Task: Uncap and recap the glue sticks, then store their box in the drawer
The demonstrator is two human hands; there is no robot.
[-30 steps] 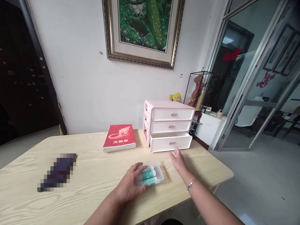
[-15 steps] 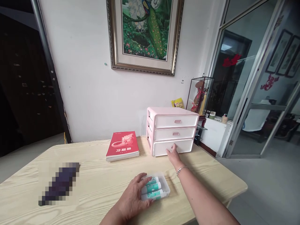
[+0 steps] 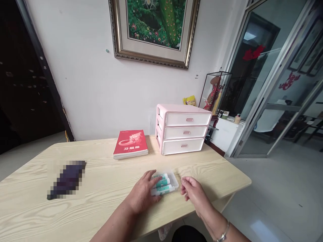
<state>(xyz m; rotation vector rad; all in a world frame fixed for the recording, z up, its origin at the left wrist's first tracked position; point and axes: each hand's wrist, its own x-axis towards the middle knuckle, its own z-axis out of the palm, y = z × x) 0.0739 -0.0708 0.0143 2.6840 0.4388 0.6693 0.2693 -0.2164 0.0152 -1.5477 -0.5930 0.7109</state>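
- A small clear plastic box [image 3: 165, 184] lies on the pale wood-grain table [image 3: 106, 188], near the front edge and in front of the pink drawer unit [image 3: 182, 128].
- The box is see-through, low and rectangular with rounded corners; through it show three white sticks with green labels, lying side by side along its length.
- The left hand [image 3: 142, 195] rests palm down on the box's left end, fingers spread and laid over its near corner, not wrapped around it.
- The right hand [image 3: 192, 191] hangs just beside the box's right end, fingers loosely curled inward and holding nothing; whether the fingertips touch the box wall I cannot tell.
- A metal bracelet [image 3: 223, 233] sits on the right wrist.
- All three white drawers of the drawer unit are pushed in flush.
- A red book [image 3: 130, 144] lies flat just left of the drawer unit, well apart from the box.
- A dark, blurred-out item [image 3: 67, 179] lies on the table's left part.
- A framed peacock picture [image 3: 153, 27] hangs on the white wall behind.
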